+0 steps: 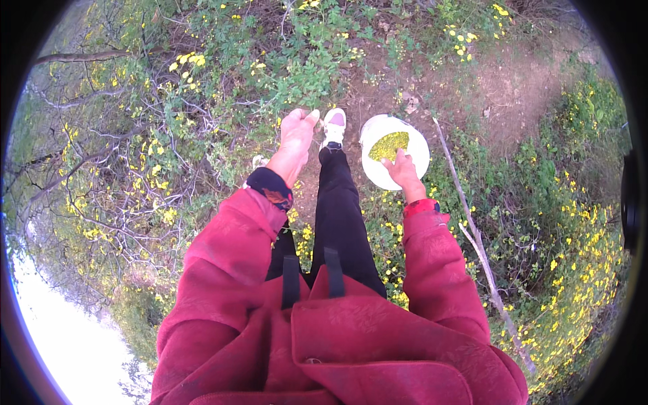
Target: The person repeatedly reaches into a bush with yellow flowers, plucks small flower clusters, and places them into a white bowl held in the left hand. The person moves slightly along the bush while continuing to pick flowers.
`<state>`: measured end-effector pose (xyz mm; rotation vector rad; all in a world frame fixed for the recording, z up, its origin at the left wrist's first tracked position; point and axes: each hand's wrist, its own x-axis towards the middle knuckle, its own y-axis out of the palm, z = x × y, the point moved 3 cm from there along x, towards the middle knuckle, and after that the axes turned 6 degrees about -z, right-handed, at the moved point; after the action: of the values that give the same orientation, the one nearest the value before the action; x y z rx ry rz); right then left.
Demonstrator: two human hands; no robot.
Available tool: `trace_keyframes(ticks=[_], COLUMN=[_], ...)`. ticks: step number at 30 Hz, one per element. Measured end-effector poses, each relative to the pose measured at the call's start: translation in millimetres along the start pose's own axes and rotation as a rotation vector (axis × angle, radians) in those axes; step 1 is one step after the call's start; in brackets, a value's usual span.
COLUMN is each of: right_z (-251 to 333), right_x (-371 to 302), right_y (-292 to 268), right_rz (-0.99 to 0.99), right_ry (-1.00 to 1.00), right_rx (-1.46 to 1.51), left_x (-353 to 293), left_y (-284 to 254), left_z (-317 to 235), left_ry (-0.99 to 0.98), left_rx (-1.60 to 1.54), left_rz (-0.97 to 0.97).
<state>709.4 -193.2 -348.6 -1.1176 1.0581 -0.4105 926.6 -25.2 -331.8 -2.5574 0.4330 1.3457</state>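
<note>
A round white bucket (417,145) with a heap of small yellow-green flower heads (389,144) inside is just right of my right foot. My right hand (403,170) reaches over its near side, thumb and a finger spread apart at the flowers' edge. The other fingers are partly hidden, and I see nothing held in them. Left of the same foot, my left hand (298,131) is closed, with thumb and fingers pressed together. Whatever it may hold is too small to make out. Green leafy plants (280,84) stand just beyond that hand.
Bare tangled twigs (88,162) and yellow-flowered shrubs spread over the left side. A long dry stick (472,236) slants down the right, beside the bucket. Denser yellow flowers (580,270) grow farther right. My white shoe (333,125) is on brown soil; more bare soil (520,88) shows at the far right.
</note>
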Motion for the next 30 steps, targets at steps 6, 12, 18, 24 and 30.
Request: trace_keyframes(ticks=[6, 12, 18, 24, 30], right_z=[49, 126, 123, 126, 149], right_x=[80, 149, 171, 107, 86], right_y=[-57, -46, 28, 4, -21], right_rz=[-0.3, -0.332, 0.495, 0.779, 0.736], right_ry=[-0.325, -0.345, -0.066, 0.354, 0.273], right_rx=[0.47, 0.146, 0.354, 1.179, 1.288], left_x=[-6, -12, -3, 29, 51], left_y=[-3, -1, -8, 5, 60], left_z=[-8, -15, -1, -2, -25], left_ry=[-0.042, -0.026, -0.015, -0.097, -0.28], left_rx=[-0.001, -0.035, -0.183, 0.219, 0.185], left_rz=[0.032, 0.036, 0.038, -0.063, 0.042])
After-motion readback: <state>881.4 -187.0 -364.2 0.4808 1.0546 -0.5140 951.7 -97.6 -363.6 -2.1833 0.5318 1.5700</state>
